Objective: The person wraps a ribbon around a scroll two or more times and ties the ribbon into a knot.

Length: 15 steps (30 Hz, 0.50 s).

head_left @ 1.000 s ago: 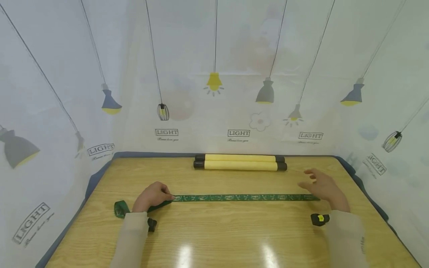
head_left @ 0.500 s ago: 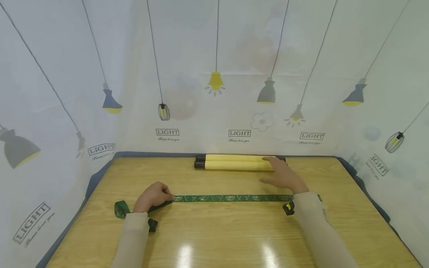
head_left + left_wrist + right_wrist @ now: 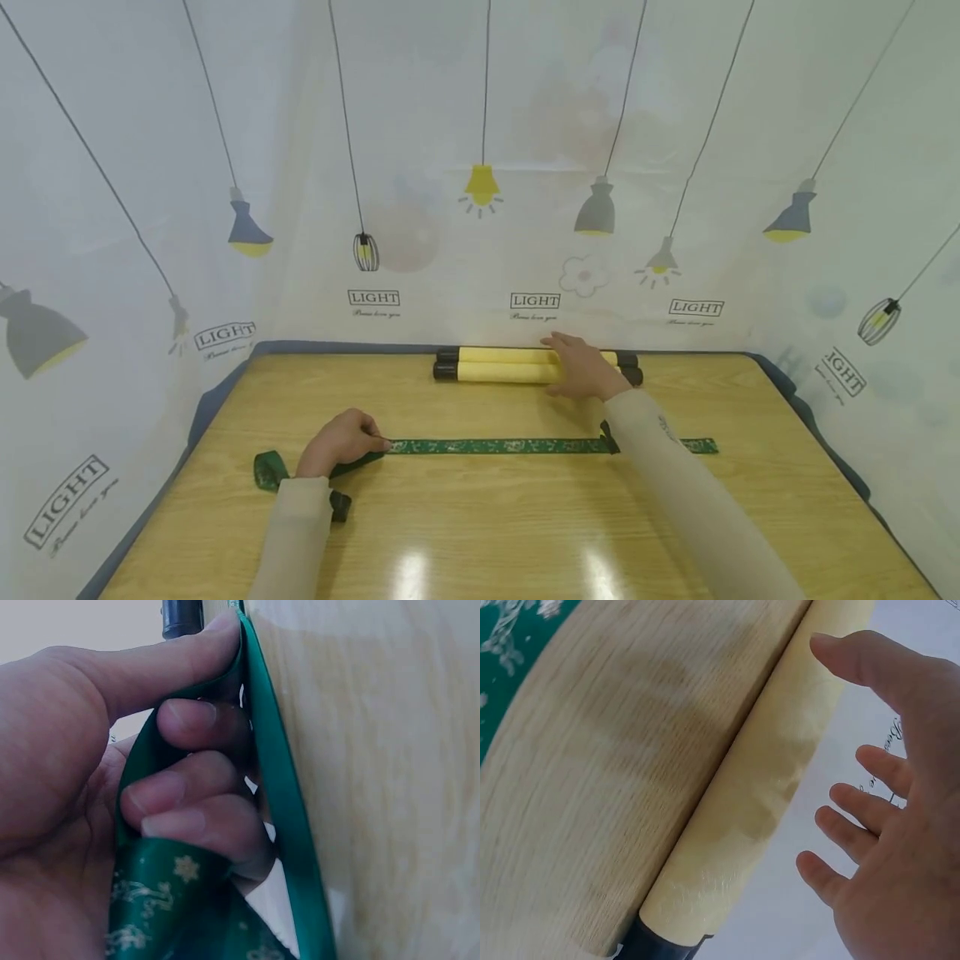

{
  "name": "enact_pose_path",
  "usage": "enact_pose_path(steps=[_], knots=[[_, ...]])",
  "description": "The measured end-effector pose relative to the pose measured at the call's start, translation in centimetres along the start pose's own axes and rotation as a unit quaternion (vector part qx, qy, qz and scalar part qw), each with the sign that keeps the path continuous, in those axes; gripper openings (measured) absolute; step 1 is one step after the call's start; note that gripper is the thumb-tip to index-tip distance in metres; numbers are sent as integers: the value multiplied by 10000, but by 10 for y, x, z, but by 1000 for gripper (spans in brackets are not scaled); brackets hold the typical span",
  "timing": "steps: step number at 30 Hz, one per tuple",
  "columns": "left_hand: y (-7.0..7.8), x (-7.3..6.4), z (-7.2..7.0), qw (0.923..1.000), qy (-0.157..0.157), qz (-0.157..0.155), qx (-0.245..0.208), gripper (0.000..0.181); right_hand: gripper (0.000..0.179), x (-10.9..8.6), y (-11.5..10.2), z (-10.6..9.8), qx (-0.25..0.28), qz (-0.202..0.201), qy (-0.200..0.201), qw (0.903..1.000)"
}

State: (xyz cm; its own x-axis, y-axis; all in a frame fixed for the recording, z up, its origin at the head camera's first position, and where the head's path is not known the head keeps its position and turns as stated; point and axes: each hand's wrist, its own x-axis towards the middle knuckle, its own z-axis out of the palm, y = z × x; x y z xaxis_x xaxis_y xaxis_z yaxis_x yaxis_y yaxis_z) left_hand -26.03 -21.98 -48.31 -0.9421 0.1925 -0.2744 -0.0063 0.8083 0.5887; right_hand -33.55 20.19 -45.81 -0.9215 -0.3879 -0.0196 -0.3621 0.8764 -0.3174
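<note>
A green ribbon printed with pale snowflakes and reindeer stretches straight across the table. At its left part my left hand pinches it between thumb and fingertips. In the left wrist view, the ribbon doubles back around the curled fingers, and a loose loop trails left of the wrist. Two yellow tubes with black ends, a front tube and a rear tube, lie side by side behind the ribbon. Over their right half hovers my right hand, thumb and fingers spread; the right wrist view shows its fingers apart from the tube.
The wood-grain table has a dark blue edging at the back. A white wall cloth printed with lamps rises behind and on both sides. My right sleeve crosses over the ribbon's right part.
My right hand has left the ribbon's right end and moved left and away from me, over the yellow tubes. My left hand keeps its pinch on the ribbon in place.
</note>
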Motion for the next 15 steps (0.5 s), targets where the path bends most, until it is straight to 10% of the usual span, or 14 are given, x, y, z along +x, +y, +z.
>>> enact_pose_path(steps=[15], knots=[[4, -3, -1, 10000, -32, 10, 19, 21, 82, 35, -5, 26, -451, 368, -299, 9979]])
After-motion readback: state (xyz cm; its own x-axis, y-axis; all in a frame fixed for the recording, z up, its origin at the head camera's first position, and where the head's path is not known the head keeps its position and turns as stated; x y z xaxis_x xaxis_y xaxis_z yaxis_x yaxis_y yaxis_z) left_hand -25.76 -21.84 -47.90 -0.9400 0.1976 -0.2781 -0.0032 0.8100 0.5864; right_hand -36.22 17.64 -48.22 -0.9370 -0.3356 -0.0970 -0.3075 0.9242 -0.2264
